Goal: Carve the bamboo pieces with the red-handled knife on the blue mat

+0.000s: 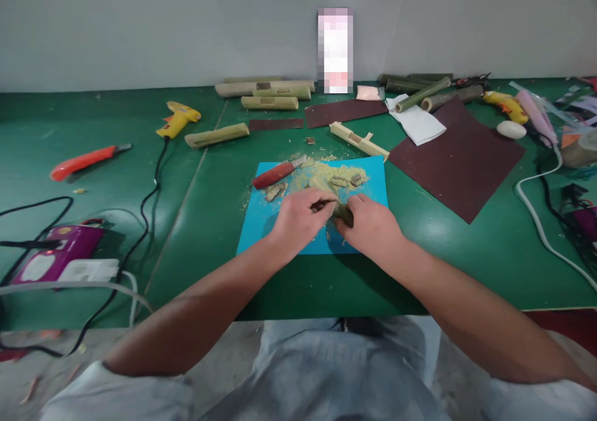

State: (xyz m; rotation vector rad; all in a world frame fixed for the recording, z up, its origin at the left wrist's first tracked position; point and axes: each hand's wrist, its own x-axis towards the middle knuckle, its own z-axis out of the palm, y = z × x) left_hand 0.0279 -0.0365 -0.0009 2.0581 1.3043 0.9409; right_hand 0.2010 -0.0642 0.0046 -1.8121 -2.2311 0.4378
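Note:
Both hands meet over a blue sheet (261, 222) on the green table. My right hand (373, 225) is closed round a short greenish bamboo piece (344, 214). My left hand (303, 217) is pinched against that piece's near end; whatever its fingers hold is mostly hidden, with only a dark bit showing. Yellowish powder (321, 171) and bamboo scraps (347, 180) lie just beyond the fingers. To the left of the powder, a red-handled knife (275, 175) rests with its blade toward the heap, above a crumbly scrap (275, 191).
Cut bamboo tubes (270, 102) and brown sandpaper sheets (459, 160) lie toward the wall, where a blurred upright screen (335, 51) stands. On the left are a yellow glue gun (180, 119), an orange cutter (88, 161), a purple power box (60, 253) and cables.

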